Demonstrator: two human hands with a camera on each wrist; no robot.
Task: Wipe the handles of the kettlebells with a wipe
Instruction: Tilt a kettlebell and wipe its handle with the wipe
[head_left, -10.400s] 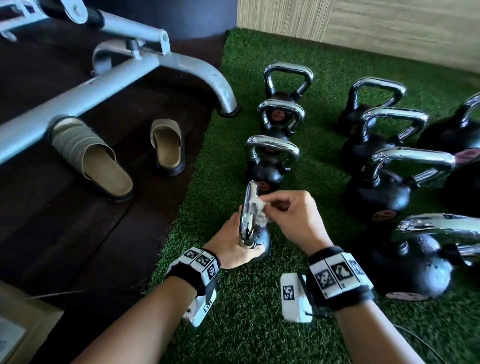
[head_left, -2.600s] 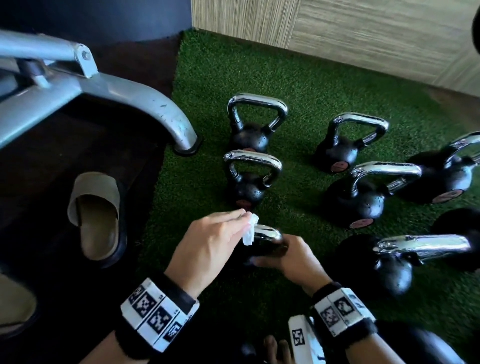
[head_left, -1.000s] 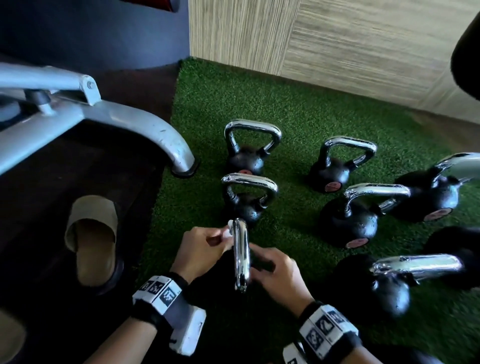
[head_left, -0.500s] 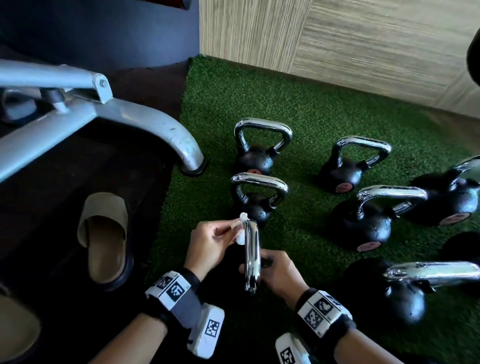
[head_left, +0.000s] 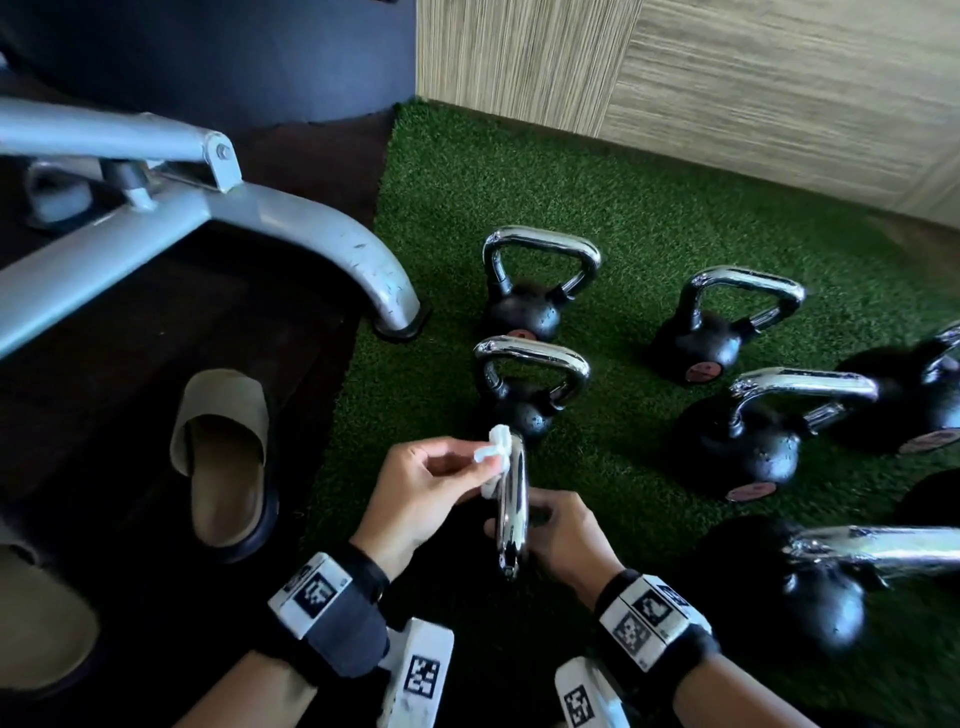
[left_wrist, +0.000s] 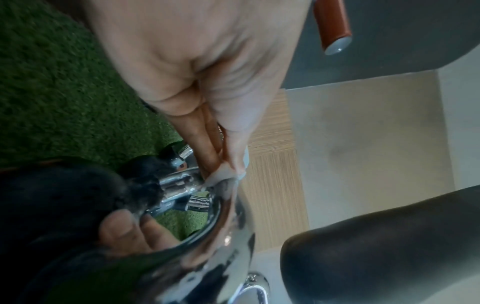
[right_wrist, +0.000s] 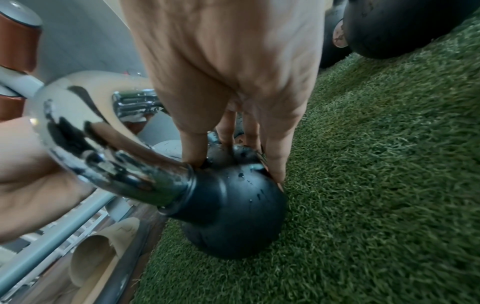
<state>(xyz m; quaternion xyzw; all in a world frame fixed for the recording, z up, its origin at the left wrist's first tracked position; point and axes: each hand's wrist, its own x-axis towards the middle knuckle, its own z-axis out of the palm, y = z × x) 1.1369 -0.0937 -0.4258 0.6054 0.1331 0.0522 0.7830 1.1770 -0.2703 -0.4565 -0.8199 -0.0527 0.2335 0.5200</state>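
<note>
The wipe (head_left: 491, 460) has barely shifted: my left hand (head_left: 421, 488) still pinches it against the far end of the handle (head_left: 511, 519), while my right hand (head_left: 561, 540) grips the kettlebell (right_wrist: 233, 205) on the grass (head_left: 623, 208). Mid-wipe; next I should drag it firmly toward me.

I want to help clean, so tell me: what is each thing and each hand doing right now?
nearest kettlebell: on the turf, steadied.
wipe: crumpled, pressed against that kettlebell's handle.
left hand: pinches the wipe.
right hand: holds the nearest kettlebell.
other kettlebells: upright, untouched.
slipper: lies on dark floor.
</note>
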